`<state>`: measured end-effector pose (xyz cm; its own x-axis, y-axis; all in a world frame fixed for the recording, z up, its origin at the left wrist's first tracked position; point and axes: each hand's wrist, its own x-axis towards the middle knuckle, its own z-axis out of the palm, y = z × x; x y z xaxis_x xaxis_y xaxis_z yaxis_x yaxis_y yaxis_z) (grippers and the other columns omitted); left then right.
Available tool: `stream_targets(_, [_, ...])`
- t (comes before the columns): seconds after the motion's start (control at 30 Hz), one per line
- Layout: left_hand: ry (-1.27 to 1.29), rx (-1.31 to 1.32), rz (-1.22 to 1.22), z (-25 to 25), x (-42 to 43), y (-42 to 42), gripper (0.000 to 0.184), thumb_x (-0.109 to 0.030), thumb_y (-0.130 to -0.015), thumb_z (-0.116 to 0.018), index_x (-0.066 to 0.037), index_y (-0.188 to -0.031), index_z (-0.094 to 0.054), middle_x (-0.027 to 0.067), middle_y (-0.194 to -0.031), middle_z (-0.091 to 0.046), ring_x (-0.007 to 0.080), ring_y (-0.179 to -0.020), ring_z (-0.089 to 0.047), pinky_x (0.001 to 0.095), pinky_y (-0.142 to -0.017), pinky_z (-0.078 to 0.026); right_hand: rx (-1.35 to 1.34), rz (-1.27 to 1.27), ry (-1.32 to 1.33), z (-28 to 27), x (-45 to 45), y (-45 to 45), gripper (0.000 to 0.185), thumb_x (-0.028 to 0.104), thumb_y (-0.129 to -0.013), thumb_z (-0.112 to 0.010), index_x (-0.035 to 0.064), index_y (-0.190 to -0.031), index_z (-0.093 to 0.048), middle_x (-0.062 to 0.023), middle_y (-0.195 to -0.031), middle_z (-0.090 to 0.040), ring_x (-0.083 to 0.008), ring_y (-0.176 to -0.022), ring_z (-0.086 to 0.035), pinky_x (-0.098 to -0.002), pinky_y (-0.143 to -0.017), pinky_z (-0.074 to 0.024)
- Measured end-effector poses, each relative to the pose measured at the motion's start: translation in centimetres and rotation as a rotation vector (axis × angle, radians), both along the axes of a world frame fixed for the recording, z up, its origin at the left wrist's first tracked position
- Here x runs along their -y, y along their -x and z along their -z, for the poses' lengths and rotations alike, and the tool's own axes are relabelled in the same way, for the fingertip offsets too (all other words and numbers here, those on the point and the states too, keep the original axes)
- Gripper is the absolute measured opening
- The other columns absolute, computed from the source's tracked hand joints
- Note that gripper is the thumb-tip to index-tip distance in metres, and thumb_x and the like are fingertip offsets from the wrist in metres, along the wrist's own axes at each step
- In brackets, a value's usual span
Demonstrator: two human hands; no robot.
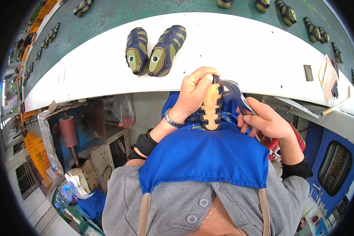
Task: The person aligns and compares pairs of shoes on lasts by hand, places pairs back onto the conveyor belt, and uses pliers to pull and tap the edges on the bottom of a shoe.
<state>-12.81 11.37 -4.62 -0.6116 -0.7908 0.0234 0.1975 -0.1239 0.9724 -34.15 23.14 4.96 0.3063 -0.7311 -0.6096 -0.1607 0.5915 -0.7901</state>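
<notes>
My left hand (pixel 196 88) is closed around one end of a dark blue strappy sandal upper (pixel 211 105) on a last. Its tan underside faces up, with strap ends folded over the edges. My right hand (pixel 265 118) grips the handles of metal lasting pliers (pixel 233 89). The pliers' curved head lies against the right edge of the sandal upper, near my left thumb. Whether the jaws pinch a strap I cannot tell. Just beyond, a pair of navy and green sandals on lasts (pixel 167 51) stands on the white table (pixel 224 43).
Behind the table runs a green conveyor belt (pixel 145 8) carrying more lasted sandals (pixel 286 13). On the table's right lie a dark small block (pixel 308 72), a patterned sheet (pixel 328 76) and a stick (pixel 336 106). A machine with a red roller (pixel 68 131) stands at my left.
</notes>
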Motion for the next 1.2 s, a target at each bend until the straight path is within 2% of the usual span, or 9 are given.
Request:
stream_targets(0.17, [0.009, 0.001, 0.005, 0.1, 0.1, -0.1, 0.025, -0.014, -0.101, -0.047, 0.002, -0.111, -0.065, 0.0056, -0.102, -0.067, 0.0092, -0.090, -0.063, 0.0251, -0.081, -0.052, -0.008, 0.010, 0.000, 0.0, 0.0, -0.2, 0.027, 0.008, -0.097, -0.047, 0.0003, -0.122, -0.049, -0.0101, -0.095, -0.064, -0.0160, -0.082, -0.065, -0.0243, -0.059, -0.0542])
stream_targets(0.27, [0.020, 0.006, 0.013, 0.0, 0.2, -0.1, 0.025, -0.014, -0.101, -0.048, 0.002, -0.111, -0.065, 0.0055, -0.102, -0.067, 0.0092, -0.090, -0.063, 0.0248, -0.081, -0.052, 0.005, 0.030, 0.047, 0.2, -0.4, -0.2, 0.024, 0.012, -0.097, -0.046, 0.0011, -0.119, -0.050, -0.0087, -0.096, -0.064, -0.0156, -0.083, -0.065, -0.0305, -0.065, -0.0562])
stream_targets(0.47, [-0.027, -0.034, 0.025, 0.3, 0.1, 0.1, 0.024, -0.015, -0.101, -0.049, 0.001, -0.111, -0.065, 0.0047, -0.098, -0.067, 0.0082, -0.088, -0.061, 0.0235, -0.080, -0.050, -0.030, -0.005, 0.030, -0.1, 0.1, -0.2, 0.020, 0.011, -0.097, -0.047, 0.0008, -0.114, -0.050, -0.0074, -0.093, -0.063, -0.0141, -0.079, -0.064, -0.0294, -0.063, -0.0559])
stream_targets(0.57, [-0.005, -0.013, 0.044, 0.0, 0.3, -0.2, 0.024, -0.015, -0.100, -0.049, 0.000, -0.109, -0.065, 0.0044, -0.097, -0.066, 0.0078, -0.087, -0.061, 0.0231, -0.080, -0.050, 0.010, 0.059, 0.011, 0.3, -0.3, -0.4, 0.017, 0.012, -0.098, -0.048, 0.0025, -0.111, -0.051, -0.0044, -0.087, -0.062, -0.0100, -0.071, -0.061, -0.0257, -0.057, -0.0531])
stream_targets(0.67, [-0.051, -0.003, 0.080, 0.0, 0.3, -0.3, 0.023, -0.013, -0.100, -0.048, 0.000, -0.107, -0.065, 0.0042, -0.096, -0.066, 0.0074, -0.087, -0.061, 0.0231, -0.080, -0.050, 0.078, 0.144, 0.046, 1.9, -1.4, -1.2, 0.014, 0.015, -0.099, -0.049, 0.0047, -0.109, -0.052, -0.0012, -0.080, -0.060, -0.0061, -0.066, -0.057, -0.0216, -0.051, -0.0470])
stream_targets(0.7, [-0.058, 0.000, 0.087, 0.0, 0.3, -0.3, 0.023, -0.013, -0.099, -0.047, 0.000, -0.107, -0.065, 0.0042, -0.096, -0.065, 0.0072, -0.086, -0.061, 0.0230, -0.080, -0.050, 0.051, 0.149, 0.103, 2.5, -1.8, -1.5, 0.012, 0.016, -0.100, -0.050, 0.0058, -0.105, -0.053, 0.0002, -0.078, -0.060, -0.0044, -0.065, -0.054, -0.0207, -0.053, -0.0432])
stream_targets(0.9, [-0.039, 0.021, 0.106, 0.4, 0.1, -0.4, 0.023, -0.010, -0.097, -0.045, 0.000, -0.104, -0.064, 0.0033, -0.092, -0.064, 0.0072, -0.086, -0.059, 0.0239, -0.080, -0.050, 0.007, 0.112, 0.193, 3.5, -2.5, -1.6, 0.012, 0.016, -0.100, -0.051, 0.0045, -0.100, -0.053, -0.0003, -0.078, -0.060, -0.0069, -0.071, -0.053, -0.0253, -0.066, -0.0460])
stream_targets(1.1, [0.047, 0.020, 0.102, 0.6, 0.0, -0.4, 0.022, -0.011, -0.097, -0.046, 0.000, -0.102, -0.065, 0.0029, -0.092, -0.064, 0.0071, -0.086, -0.057, 0.0243, -0.079, -0.048, -0.033, 0.033, 0.227, 3.6, -2.6, -1.1, 0.015, 0.018, -0.100, -0.051, 0.0032, -0.100, -0.052, -0.0030, -0.078, -0.061, -0.0106, -0.073, -0.056, -0.0288, -0.069, -0.0479])
stream_targets(1.2, [0.088, 0.034, 0.098, 0.6, 0.0, -0.3, 0.022, -0.012, -0.097, -0.046, 0.000, -0.101, -0.065, 0.0028, -0.092, -0.064, 0.0070, -0.086, -0.056, 0.0240, -0.079, -0.047, -0.072, -0.016, 0.251, 3.4, -2.4, -0.8, 0.016, 0.018, -0.100, -0.050, 0.0019, -0.097, -0.050, -0.0066, -0.076, -0.062, -0.0159, -0.070, -0.058, -0.0316, -0.067, -0.0487])
